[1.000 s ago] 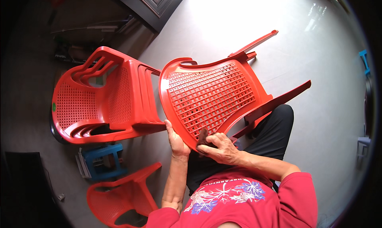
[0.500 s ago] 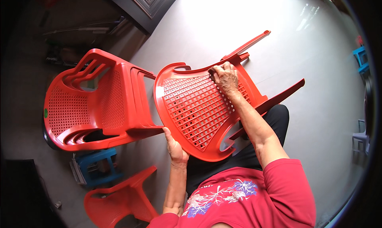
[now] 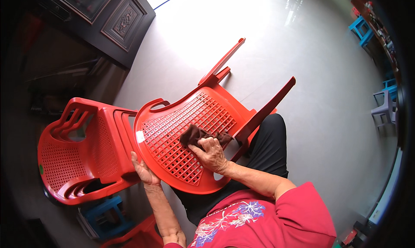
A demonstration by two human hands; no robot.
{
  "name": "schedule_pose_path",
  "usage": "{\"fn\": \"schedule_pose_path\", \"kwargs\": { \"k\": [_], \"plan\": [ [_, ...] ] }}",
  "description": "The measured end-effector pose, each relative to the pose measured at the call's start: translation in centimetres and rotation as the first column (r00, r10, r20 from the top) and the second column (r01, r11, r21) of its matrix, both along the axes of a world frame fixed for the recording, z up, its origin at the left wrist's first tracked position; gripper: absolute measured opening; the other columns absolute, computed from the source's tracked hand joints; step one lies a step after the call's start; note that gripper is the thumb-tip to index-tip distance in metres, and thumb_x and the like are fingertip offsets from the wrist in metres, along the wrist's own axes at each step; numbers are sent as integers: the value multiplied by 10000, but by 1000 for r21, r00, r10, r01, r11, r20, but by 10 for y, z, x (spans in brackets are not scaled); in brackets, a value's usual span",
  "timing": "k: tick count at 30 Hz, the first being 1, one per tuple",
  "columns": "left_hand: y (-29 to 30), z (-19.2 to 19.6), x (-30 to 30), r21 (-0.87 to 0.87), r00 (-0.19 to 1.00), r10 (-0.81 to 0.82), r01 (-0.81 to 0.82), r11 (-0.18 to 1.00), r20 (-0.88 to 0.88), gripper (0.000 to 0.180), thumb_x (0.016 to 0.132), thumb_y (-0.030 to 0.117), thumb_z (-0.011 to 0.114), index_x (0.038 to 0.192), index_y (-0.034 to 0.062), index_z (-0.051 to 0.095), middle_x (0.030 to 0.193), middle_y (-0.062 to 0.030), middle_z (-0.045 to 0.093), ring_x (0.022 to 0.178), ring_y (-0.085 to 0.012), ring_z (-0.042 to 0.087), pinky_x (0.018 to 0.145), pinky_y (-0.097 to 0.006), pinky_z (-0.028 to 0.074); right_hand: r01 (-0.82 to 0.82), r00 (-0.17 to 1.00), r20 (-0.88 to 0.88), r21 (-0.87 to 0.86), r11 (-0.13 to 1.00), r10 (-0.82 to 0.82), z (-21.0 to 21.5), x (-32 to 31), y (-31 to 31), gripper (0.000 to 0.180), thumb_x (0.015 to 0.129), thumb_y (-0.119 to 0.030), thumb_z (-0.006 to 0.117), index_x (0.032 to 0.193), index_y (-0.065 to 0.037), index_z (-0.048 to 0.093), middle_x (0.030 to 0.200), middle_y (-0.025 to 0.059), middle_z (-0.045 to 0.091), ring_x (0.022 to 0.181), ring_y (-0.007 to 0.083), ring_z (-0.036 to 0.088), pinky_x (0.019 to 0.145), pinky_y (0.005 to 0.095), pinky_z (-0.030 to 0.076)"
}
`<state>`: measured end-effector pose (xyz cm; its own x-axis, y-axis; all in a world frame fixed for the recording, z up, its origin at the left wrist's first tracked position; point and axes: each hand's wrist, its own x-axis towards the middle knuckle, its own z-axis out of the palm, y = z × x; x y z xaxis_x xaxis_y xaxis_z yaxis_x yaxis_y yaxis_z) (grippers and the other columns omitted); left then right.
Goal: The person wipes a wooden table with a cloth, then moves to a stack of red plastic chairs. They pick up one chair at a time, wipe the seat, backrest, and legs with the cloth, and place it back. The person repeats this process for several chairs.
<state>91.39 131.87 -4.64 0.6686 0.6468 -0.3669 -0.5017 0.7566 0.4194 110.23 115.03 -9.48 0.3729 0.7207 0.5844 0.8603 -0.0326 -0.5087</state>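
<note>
Tipped over in front of me is a red plastic chair (image 3: pixel 235 105) with a lattice backrest turned up toward me. My right hand (image 3: pixel 212 156) grips a dark brown cloth (image 3: pixel 193 135), which lies bunched against the lattice near the middle of the backrest. At the left rim of that backrest, my left hand (image 3: pixel 146 173) holds the edge; some of its fingers are hidden behind it. The chair's legs point away to the upper right, and its near side lies over my dark-trousered leg (image 3: pixel 270 135).
A stack of red armchairs (image 3: pixel 113 159) stands close on the left. Below it are a blue stool (image 3: pixel 103 213) and part of another red chair (image 3: pixel 140 233). A dark carved door (image 3: pixel 125 25) is at upper left. Blue stools (image 3: pixel 361 30) and a grey stool (image 3: pixel 384 107) stand far right.
My right hand has moved with the cloth from the far part of the lattice toward its near, middle part. The view has shifted; my left hand stays at the backrest's rim.
</note>
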Motion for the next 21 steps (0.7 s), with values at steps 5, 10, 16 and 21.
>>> {"fn": "schedule_pose_path", "kwargs": {
  "k": [5, 10, 16, 21],
  "plan": [
    [17, 21, 27, 49, 965, -119, 134, 990, -233, 505, 955, 394, 472, 1280, 7, 474, 1193, -147, 603, 1054, -272, 611, 914, -433, 516, 78, 993, -73, -138, 987, -89, 3, 42, 10, 334, 768, -185, 677, 1098, -157, 634, 908, 63, 467, 846, 243, 487, 733, 356, 412],
    [25, -4, 16, -55, 963, -87, 76, 996, -256, 365, 976, 234, 441, 1246, -2, 512, 1181, -170, 611, 1048, -286, 618, 916, -440, 512, 279, 955, -50, -177, 944, -291, -28, 80, 52, 353, 801, -209, 660, 1120, -91, 569, 964, 134, 500, 900, 305, 535, 754, 420, 485],
    [19, 10, 41, -59, 992, -86, 80, 995, -97, 323, 964, 182, 453, 1214, -6, 531, 1174, -166, 617, 1044, -290, 622, 912, -443, 515, 357, 825, -241, -479, 802, -512, -8, 123, 98, 310, 877, -327, 575, 980, -39, 622, 966, 212, 580, 895, 373, 621, 686, 461, 537],
    [-33, 6, 61, 199, 980, 102, -67, 978, -173, 300, 959, 110, 461, 1243, 18, 487, 1137, -124, 618, 998, -239, 628, 885, -374, 527, -121, 842, -499, -549, 827, -207, 30, 85, 118, 422, 810, -405, 567, 990, -40, 679, 890, 211, 670, 873, 350, 658, 801, 460, 511]
  ]
}}
